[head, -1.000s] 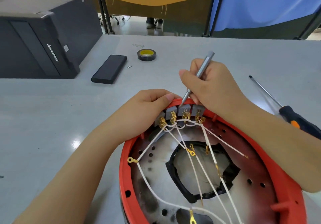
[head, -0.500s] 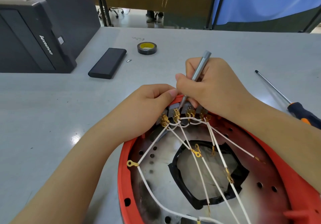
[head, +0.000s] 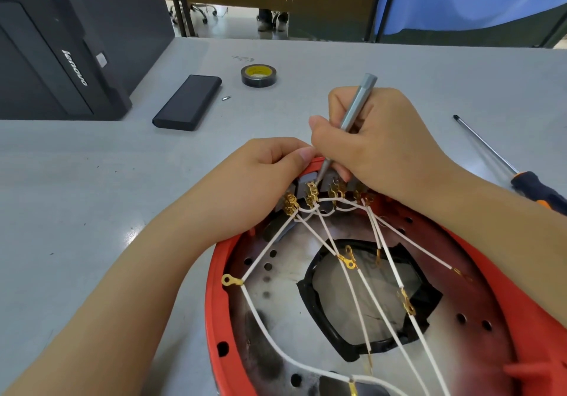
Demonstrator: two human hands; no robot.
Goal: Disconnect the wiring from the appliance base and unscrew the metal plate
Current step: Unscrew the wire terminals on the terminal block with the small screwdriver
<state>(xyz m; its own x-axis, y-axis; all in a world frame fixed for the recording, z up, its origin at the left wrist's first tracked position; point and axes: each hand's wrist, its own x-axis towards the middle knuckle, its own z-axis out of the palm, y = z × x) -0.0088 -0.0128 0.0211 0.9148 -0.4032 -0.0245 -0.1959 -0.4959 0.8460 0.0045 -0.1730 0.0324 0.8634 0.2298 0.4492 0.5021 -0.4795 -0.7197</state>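
Note:
The red appliance base [head: 216, 288] lies open side up at the lower centre, with a scorched metal plate [head: 276, 309] inside. White wires [head: 352, 282] with brass terminals fan out from a grey terminal block [head: 308, 179] at its far rim. My left hand [head: 264, 180] grips the far rim beside the block, thumb on top. In my right hand [head: 377, 144] is a thin grey metal screwdriver [head: 357, 102], gripped like a pen, with its tip down at the brass terminals [head: 311, 194].
A larger screwdriver with a black and orange handle [head: 537, 188] lies at the right. Beyond the hands lie a black rectangular case [head: 187, 102], a small screw bit [head: 226, 98] and a roll of black tape [head: 258, 75]. A black computer tower [head: 61, 48] stands at the far left.
The view has drifted a little, so the base sits lower and further right. Both hands keep their holds; the screwdriver tip has shifted slightly left along the terminal block.

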